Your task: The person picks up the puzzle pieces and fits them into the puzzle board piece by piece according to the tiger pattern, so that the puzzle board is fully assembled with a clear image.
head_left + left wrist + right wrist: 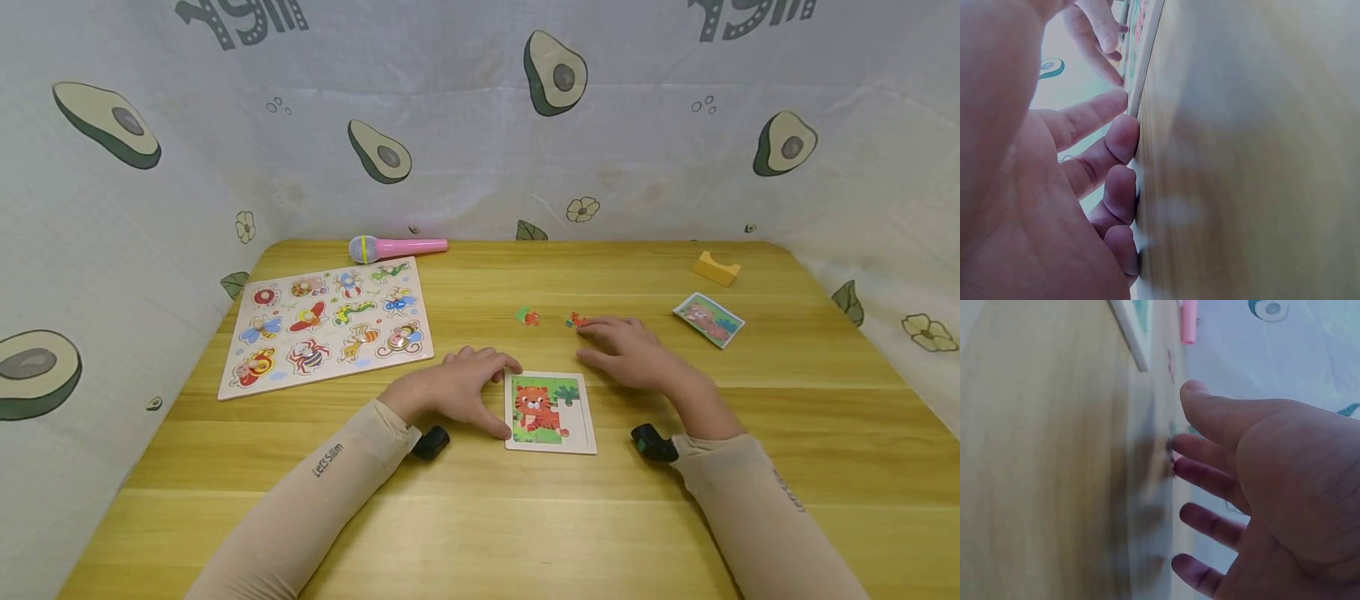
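Observation:
A small jigsaw tray (588, 417) with a pale frame lies in front of me, its tiger picture partly filled in. My left hand (465, 387) rests at its left side, thumb by the lower-left corner and index finger by the upper-left one; the left wrist view shows the other fingertips (1120, 194) on the tabletop. Beyond the tray, my right hand (626, 354) touches a small orange-and-green puzzle piece (576, 319) with its extended fingers, the thumb (1194, 390) held apart. Another green-and-orange puzzle piece (528, 317) lies just to the left.
A peg puzzle board (330, 329) with insect pictures lies at the left, and a pink toy microphone (401, 248) behind it. On the right are a picture card (708, 320) and a yellow block (716, 269). An avocado-print cloth (465, 100) hangs behind the wooden table (450, 533).

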Motion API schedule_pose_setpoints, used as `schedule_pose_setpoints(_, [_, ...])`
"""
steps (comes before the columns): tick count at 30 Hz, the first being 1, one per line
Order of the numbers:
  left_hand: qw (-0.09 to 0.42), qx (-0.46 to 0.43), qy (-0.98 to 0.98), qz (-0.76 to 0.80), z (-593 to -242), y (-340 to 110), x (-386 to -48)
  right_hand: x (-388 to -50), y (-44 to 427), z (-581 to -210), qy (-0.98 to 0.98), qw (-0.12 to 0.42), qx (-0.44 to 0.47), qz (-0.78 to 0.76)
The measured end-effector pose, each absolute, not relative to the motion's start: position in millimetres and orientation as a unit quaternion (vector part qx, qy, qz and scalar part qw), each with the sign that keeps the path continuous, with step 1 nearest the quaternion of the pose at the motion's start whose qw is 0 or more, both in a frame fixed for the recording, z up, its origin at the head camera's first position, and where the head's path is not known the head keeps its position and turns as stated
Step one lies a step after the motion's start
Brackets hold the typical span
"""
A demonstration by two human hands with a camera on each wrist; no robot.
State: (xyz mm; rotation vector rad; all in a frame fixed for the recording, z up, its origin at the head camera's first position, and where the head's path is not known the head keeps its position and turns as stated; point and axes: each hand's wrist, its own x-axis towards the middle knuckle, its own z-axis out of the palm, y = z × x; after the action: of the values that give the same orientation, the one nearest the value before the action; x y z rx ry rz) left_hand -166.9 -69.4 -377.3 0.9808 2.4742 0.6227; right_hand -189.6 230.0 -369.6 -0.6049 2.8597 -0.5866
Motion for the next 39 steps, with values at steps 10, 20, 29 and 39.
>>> schedule_pose_setpoints(10, [0.203,0.349,0.887,0.224,-375.7,-69.9,-166.4,-190.1,226.6,-365.4,0.964,0.070,-0.186,-0.176])
schedule_pose_setpoints(20, [0.204,0.349,0.887,0.225,-376.7,-69.4,-166.6,-192.8,226.6,-372.4,0.958,0.063,-0.169,-0.222])
schedule_pose_setpoints(29, [0.205,0.348,0.886,0.226,-375.0,-68.7,-166.0,-192.9,226.3,-372.9,0.959,0.076,-0.153,-0.228])
schedule_pose_setpoints(39, [0.206,0.348,0.885,0.229,-376.0,-68.9,-167.0,-194.2,226.9,-372.7,0.956,0.074,-0.164,-0.234])
